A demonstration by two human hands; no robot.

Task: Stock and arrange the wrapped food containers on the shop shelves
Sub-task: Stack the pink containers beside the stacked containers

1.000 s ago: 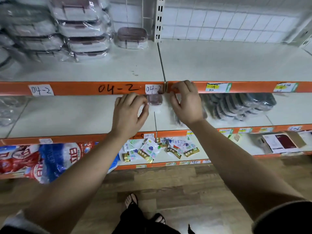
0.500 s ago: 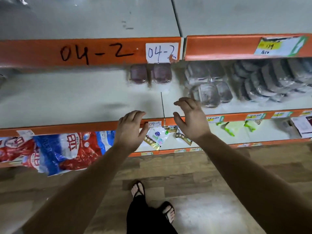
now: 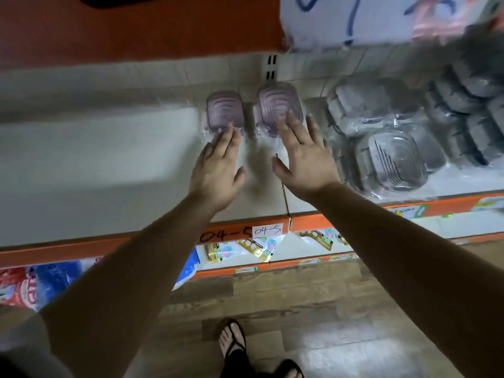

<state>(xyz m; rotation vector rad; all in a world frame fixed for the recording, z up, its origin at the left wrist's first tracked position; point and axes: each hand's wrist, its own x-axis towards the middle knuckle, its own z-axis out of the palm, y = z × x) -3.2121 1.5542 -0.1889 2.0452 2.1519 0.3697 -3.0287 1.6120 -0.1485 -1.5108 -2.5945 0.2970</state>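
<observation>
Both hands flat, fingers straight, nothing gripped. Left hand (image 3: 215, 170): fingertips on near edge of left purple container (image 3: 224, 111), centre frame. Right hand (image 3: 305, 156): fingers lie over right purple container (image 3: 278, 105). The two wrapped containers sit side by side, deep on the shelf (image 3: 109, 173). Risk: wrapped surfaces probably slick, so flat fingers may slip or twist a container askew. A sideways shove could drive the right one into the grey containers (image 3: 392, 159), right of frame.

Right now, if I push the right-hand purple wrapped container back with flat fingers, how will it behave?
The right purple container will probably slide easily: it has glossy wrap and sits on a smooth white shelf. It looks low and wide, so tipping seems unlikely. Loose film at its front edge may crumple under your right hand first.
</observation>
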